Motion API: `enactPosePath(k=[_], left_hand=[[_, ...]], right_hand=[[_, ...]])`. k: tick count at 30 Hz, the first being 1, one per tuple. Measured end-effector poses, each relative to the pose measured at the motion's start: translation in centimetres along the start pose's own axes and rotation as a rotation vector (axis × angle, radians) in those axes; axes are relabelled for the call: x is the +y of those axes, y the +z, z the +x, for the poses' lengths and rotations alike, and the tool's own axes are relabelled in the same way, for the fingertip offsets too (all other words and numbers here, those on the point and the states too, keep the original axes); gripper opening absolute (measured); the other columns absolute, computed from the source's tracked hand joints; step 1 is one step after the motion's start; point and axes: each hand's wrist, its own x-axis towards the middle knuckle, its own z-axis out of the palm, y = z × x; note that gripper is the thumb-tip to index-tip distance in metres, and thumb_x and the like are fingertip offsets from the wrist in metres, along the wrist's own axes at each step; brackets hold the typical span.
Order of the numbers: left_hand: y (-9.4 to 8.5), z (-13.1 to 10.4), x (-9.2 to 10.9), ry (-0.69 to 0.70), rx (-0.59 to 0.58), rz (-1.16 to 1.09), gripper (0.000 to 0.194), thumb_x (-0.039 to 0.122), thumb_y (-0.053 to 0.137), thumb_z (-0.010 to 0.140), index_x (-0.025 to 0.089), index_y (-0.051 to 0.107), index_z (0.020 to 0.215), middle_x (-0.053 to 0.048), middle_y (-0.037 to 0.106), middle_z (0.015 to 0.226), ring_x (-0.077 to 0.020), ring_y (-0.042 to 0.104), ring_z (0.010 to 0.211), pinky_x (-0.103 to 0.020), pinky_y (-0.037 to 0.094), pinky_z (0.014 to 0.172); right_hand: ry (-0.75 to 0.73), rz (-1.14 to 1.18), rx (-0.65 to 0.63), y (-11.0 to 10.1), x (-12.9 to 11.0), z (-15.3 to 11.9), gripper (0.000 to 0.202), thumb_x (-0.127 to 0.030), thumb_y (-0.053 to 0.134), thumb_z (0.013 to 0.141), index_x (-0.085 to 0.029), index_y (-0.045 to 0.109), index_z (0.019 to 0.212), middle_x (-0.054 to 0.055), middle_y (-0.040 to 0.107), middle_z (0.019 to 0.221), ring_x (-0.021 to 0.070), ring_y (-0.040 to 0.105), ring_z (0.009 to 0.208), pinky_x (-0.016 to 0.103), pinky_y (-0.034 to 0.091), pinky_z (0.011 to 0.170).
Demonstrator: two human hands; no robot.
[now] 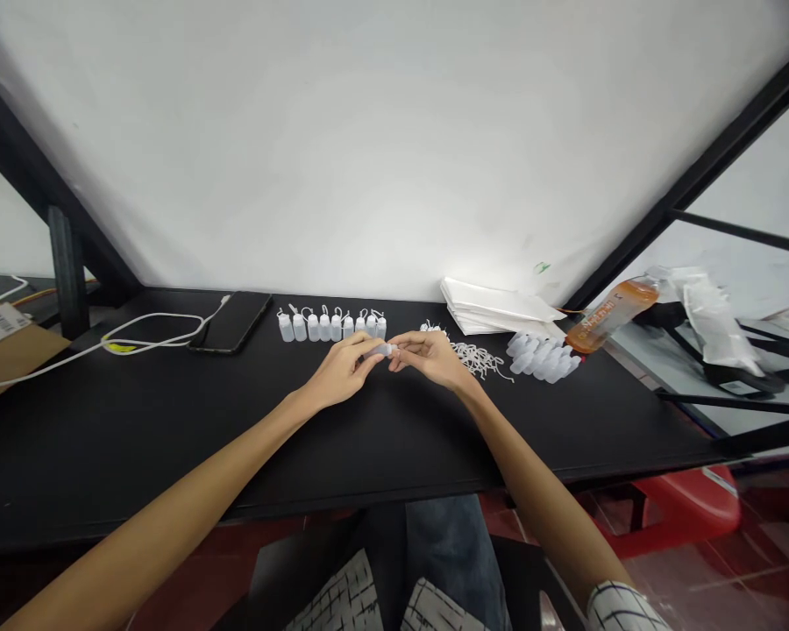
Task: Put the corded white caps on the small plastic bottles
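So there's a row of capped bottles (324, 329) lined up upright toward the back of the black table (171, 438), looks like nine, and I'd call those the done ones. One small bottle (378, 350) is up in front of them, lying sideways between the two hands. Left hand (345, 364) has its body pinched between thumb and fingers, right hand (430, 358) is pinching at the neck end. Can't tell if its cap's fully on. What's left, I reckon: that heap of bare bottles (544, 359) over on the right, plus the white strings (479, 359) beside the right hand. Maybe halfway, tbh.
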Motion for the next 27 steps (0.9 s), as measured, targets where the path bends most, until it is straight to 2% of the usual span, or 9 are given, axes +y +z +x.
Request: enactPosePath(k=[5,10,15,19,27], left_hand=[[0.2,-0.2,-0.6,0.077,0.054,0.024,0.027,0.03,0.048,0.094,0.02,0.066,0.112,-0.006,0.06,0.097,-0.0122,0.053,0.07,-0.025,0.045,0.061],[0.4,-0.3,-1.2,0.19,0.132,0.097,0.025,0.026,0.05,0.093,0.022,0.068,0.11,-0.006,0.059,0.095,-0.0141,0.054,0.077,-0.027,0.046,0.066],[0.2,-0.2,-0.8,0.089,0.151,0.093,0.028,0.029,0.052,0.092,0.021,0.066,0.115,-0.007,0.06,0.107,-0.0111,0.053,0.069,-0.025,0.046,0.06],[0.1,0.0,-0.7,0.0,0.089,0.075,0.034,0.031,0.048,0.094,0.022,0.062,0.123,-0.008,0.061,0.112,-0.0151,0.058,0.08,-0.027,0.049,0.064],[0.0,0.0,-0.7,0.061,0.121,0.029,0.025,0.029,0.053,0.092,0.02,0.07,0.108,-0.008,0.064,0.105,-0.0139,0.058,0.075,-0.025,0.047,0.059]], right_hand=[[-0.021,0.01,0.016,0.2,0.5,0.0,0.036,-0.044,0.075,0.073,-0.012,0.067,0.089,0.005,0.069,0.067,0.0172,0.069,0.063,0.033,0.057,0.065],[-0.021,0.056,0.029,0.5,0.8,0.0,0.035,-0.042,0.077,0.071,-0.013,0.063,0.082,0.004,0.068,0.065,0.0167,0.068,0.063,0.035,0.059,0.067],[-0.055,0.02,0.087,0.7,0.7,0.1,0.035,-0.043,0.078,0.07,-0.014,0.064,0.084,0.004,0.067,0.072,0.016,0.067,0.066,0.037,0.06,0.069],[-0.072,-0.037,0.12,0.7,0.8,0.1,0.035,-0.045,0.077,0.069,-0.016,0.066,0.086,0.004,0.067,0.079,0.0164,0.067,0.071,0.036,0.061,0.07],[-0.046,-0.062,0.067,0.8,0.8,-0.1,0.035,-0.042,0.073,0.074,-0.013,0.068,0.093,0.008,0.07,0.078,0.02,0.07,0.072,0.038,0.06,0.07]])
